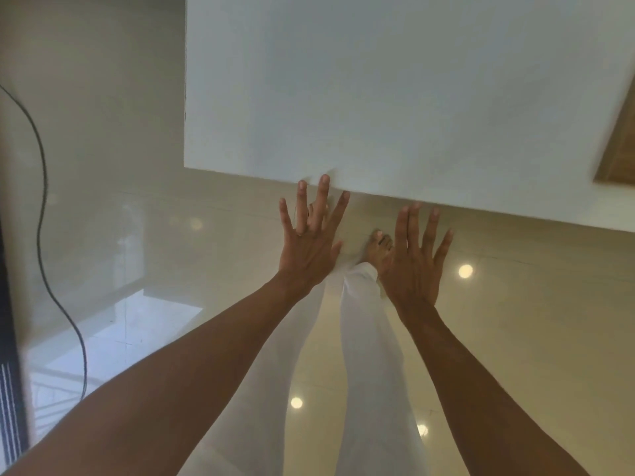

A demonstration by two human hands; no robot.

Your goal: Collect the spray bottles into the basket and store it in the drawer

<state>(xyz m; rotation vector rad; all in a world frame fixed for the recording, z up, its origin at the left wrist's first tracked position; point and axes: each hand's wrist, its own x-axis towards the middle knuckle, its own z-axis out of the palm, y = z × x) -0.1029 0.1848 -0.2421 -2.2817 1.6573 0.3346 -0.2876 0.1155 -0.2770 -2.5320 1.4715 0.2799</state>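
Drawer: I cannot pick it out in the head view. The spray bottles and basket do not show here either, so I cannot tell where they sit.
White surface [378,97]: a plain pale slab fills the upper middle and right, its near edge slanting down to the right.
Left hand [311,249]: grip apart, fingers [323,187] straight and fanned, holding nothing. The longest tips overlap the slab's near edge; whether they touch it is unclear.
Right hand [412,269]: grip apart too, fingers straight and spread, empty, the tips just at the same edge.
Legs: white trousers [364,355] run below the forearms, with a bare foot [379,243] between the hands.
Floor [515,338]: glossy cream tile with round light spots.
Cable [43,187]: black, curving down the left side.
Wood panel [618,149]: brown and blurred, at the far right.
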